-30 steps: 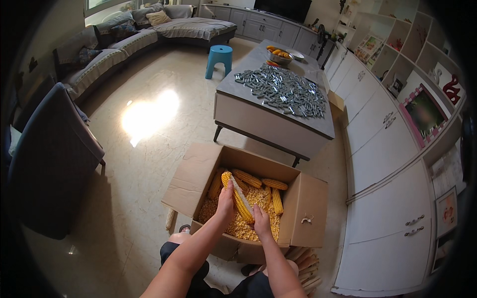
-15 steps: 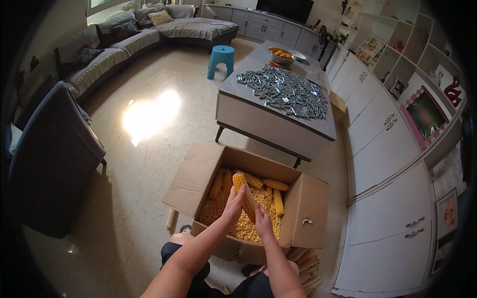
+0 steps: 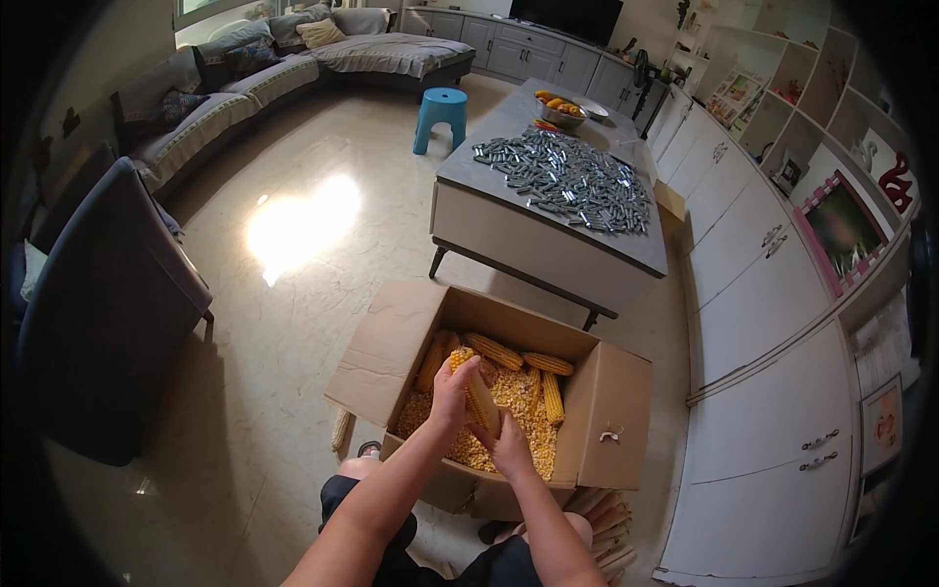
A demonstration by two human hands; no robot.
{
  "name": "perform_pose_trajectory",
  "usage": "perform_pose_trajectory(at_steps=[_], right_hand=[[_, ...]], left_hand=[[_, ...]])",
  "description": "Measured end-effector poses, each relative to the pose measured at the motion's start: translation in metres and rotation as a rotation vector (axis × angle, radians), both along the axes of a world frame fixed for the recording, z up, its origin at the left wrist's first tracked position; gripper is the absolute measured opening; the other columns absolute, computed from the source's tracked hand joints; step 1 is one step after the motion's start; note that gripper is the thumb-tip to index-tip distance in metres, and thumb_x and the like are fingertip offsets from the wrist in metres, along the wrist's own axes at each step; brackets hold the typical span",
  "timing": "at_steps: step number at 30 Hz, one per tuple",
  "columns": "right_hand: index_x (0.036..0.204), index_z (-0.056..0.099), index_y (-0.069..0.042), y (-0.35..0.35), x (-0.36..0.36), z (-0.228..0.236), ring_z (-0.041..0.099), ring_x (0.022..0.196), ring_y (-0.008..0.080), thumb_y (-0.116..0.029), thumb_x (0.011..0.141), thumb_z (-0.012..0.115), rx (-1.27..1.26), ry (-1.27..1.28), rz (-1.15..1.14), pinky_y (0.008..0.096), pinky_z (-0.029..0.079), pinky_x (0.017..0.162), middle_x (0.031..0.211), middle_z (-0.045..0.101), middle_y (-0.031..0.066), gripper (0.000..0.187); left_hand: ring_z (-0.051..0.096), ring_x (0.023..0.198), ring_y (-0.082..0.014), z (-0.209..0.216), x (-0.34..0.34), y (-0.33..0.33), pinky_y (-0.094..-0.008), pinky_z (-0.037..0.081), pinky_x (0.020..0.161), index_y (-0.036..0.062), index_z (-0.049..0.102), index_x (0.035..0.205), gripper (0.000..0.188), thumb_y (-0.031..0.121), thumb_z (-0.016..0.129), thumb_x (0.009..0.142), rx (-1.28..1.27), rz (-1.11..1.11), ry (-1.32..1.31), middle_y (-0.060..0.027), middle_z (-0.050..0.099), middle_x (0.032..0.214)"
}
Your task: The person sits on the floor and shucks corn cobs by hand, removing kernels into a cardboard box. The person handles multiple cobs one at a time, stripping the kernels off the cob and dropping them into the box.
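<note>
Both my hands grip one ear of corn (image 3: 479, 399) above an open cardboard box (image 3: 504, 313). My left hand (image 3: 450, 393) is closed round its upper end, and my right hand (image 3: 509, 445) round the lower end. A pale bare strip of cob runs along the ear's right side, while yellow kernels remain on its left. Beneath it, loose corn kernels (image 3: 523, 416) cover the inside of the box. Whole ears of corn (image 3: 493, 350) lie along the box's far side, several in all.
Bare cobs (image 3: 608, 528) are piled by the box's near right corner; another cob (image 3: 340, 428) lies left of it. Beyond stands a low table (image 3: 528, 220) strewn with small metallic cylinders (image 3: 577, 181). A blue stool (image 3: 440, 119), a dark chair (image 3: 108, 313) and white cabinets (image 3: 753, 460) surround the spot.
The ear has turned and dropped slightly in my hands. My left hand has moved up to its tip, and my right hand has shifted a little lower and left.
</note>
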State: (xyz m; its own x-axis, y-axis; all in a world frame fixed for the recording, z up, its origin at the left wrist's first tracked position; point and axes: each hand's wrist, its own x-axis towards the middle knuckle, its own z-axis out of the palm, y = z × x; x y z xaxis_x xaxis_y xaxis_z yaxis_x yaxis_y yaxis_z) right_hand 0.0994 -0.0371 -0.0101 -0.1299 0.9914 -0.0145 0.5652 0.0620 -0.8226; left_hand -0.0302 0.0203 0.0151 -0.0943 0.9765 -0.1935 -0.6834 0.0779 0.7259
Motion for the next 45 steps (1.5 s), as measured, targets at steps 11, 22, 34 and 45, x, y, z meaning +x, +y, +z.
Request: perform_pose_trajectory(at_steps=[11,22,34,45], right_hand=[[0.103,0.047,-0.003,-0.002,-0.002,0.021,0.059,0.079,0.0314,-0.041,0.079,0.062,-0.114,0.064,-0.003,0.0380,0.045,0.068,0.086,0.059,0.0169,0.048],[0.103,0.048,0.002,-0.006,-0.006,0.010,0.057,0.079,0.0197,-0.027,0.082,0.061,-0.127,0.163,0.049,0.0303,0.045,0.071,0.089,0.058,0.0129,0.037],[0.102,0.048,0.000,-0.005,-0.007,-0.003,0.053,0.073,0.0146,-0.027,0.083,0.061,-0.160,0.220,0.043,0.0284,0.044,0.066,0.084,0.056,0.0077,0.035],[0.099,0.048,-0.001,-0.005,-0.009,-0.005,0.046,0.061,0.0082,-0.027,0.085,0.059,-0.072,0.239,0.059,0.0240,0.040,0.055,0.074,0.051,0.0016,0.031]], left_hand=[[0.055,0.062,-0.0149,0.029,0.001,-0.003,-0.0280,0.046,0.057,0.0062,0.048,0.086,0.022,0.027,0.056,0.084,0.035,-0.060,-0.136,-0.0060,0.056,0.072],[0.051,0.057,-0.0117,0.017,0.001,-0.002,-0.0245,0.042,0.053,0.0089,0.047,0.083,0.019,0.026,0.055,0.086,0.042,-0.055,0.027,-0.0033,0.053,0.067],[0.053,0.059,-0.0139,0.015,0.001,-0.002,-0.0281,0.045,0.054,0.0078,0.048,0.084,0.019,0.022,0.061,0.081,-0.002,-0.057,0.126,-0.0041,0.054,0.066],[0.051,0.059,-0.0120,0.012,0.000,-0.003,-0.0245,0.043,0.053,0.0074,0.046,0.087,0.015,0.016,0.057,0.082,0.062,-0.078,0.120,-0.0021,0.051,0.066]])
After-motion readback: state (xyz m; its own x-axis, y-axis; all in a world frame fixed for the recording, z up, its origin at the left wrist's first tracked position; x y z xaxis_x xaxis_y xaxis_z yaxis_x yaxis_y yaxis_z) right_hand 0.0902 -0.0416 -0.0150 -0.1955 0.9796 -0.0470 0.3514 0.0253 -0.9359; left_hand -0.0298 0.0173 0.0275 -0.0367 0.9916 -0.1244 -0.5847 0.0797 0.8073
